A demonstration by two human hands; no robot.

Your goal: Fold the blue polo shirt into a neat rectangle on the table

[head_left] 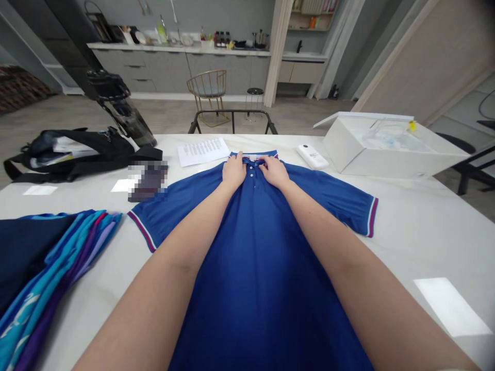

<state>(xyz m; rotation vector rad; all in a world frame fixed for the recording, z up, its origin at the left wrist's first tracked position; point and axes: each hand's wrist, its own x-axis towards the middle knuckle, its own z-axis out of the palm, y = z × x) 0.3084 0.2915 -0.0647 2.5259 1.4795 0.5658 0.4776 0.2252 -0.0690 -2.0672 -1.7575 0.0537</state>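
Note:
A blue polo shirt (251, 247) lies front up on the white table, its short sleeves spread to both sides. The sleeve cuffs carry white and red stripes. My left hand (234, 171) is at the left side of the collar, fingers bent over the cloth and closed on it. At the right side of the collar, my right hand (275, 172) pinches the fabric between thumb and fingers. Small white buttons run down the placket between the two hands. My forearms cover parts of the shirt's body and sleeves.
Folded clothes (46, 257) are stacked at the left. Behind them are a black bag (77, 154) and a dark bottle (127, 111). A printed sheet (203, 151), a white device (311, 156) and an open white box (386, 144) lie beyond the shirt on the table (417, 232).

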